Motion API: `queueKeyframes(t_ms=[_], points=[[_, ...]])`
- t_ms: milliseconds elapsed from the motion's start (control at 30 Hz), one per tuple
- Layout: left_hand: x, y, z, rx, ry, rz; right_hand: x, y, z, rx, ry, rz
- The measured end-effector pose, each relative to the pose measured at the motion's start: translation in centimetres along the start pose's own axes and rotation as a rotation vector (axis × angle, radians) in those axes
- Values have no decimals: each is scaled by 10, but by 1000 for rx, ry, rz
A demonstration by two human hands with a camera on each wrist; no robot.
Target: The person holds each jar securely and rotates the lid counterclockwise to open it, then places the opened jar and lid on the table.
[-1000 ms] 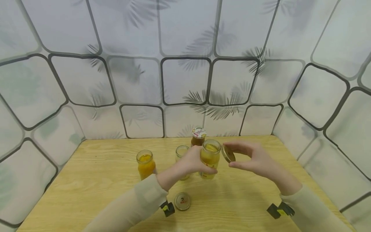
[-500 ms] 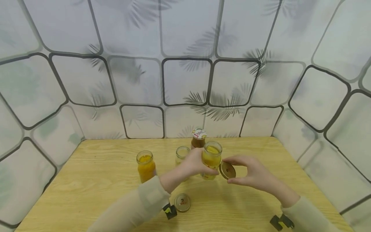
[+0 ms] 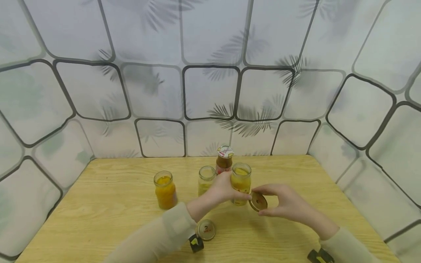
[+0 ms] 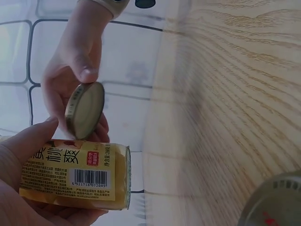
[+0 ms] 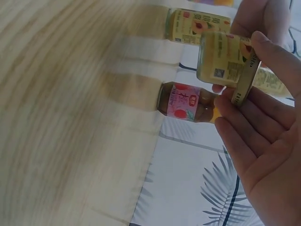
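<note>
"What's changed on your feed?"

"Since a second ago, the gold lid [image 3: 258,201] I'm watching has dropped from beside the rim of the yellow jar [image 3: 241,180] to lower down beside its body. The jar itself has come down slightly."

"And the fingers?"

"My left hand [image 3: 224,188] has its fingers wrapped around the jar. My right hand [image 3: 286,206] pinches the lid by its edge, thumb and fingertips spread as wide as the lid. From here I can't tell whether lid and jar touch."

"How does the jar look?"

"Uncapped and nearly upright above the bench [image 3: 98,219], with yellow contents and a yellow label showing a barcode on the left wrist view. I can't tell if its base touches wood. Behind it I see the brown jar [image 3: 224,160]; another uncapped jar [image 3: 206,175] stands left of it, and a second lid [image 3: 206,230] lies nearer me."
</note>
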State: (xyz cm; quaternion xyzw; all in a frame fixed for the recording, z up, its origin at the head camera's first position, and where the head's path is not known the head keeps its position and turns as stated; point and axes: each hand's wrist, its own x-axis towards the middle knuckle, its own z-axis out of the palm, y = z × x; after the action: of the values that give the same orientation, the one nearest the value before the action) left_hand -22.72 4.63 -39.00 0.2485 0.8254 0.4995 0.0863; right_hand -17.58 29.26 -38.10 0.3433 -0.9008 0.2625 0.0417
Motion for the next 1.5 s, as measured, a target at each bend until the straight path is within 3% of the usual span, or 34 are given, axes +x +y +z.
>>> queueKeyframes(t_ms=[233, 467, 733, 1500], points=[[6, -6, 5, -8, 36, -24, -3, 1, 13, -45, -67, -15], [12, -13, 11, 9, 49, -92, -4, 2, 22, -58, -118, 17], [15, -20, 18, 28, 60, -89, -5, 3, 29, -59, -157, 27], [19, -32, 28, -102, 59, -137, -9, 6, 46, -51, -214, -3]])
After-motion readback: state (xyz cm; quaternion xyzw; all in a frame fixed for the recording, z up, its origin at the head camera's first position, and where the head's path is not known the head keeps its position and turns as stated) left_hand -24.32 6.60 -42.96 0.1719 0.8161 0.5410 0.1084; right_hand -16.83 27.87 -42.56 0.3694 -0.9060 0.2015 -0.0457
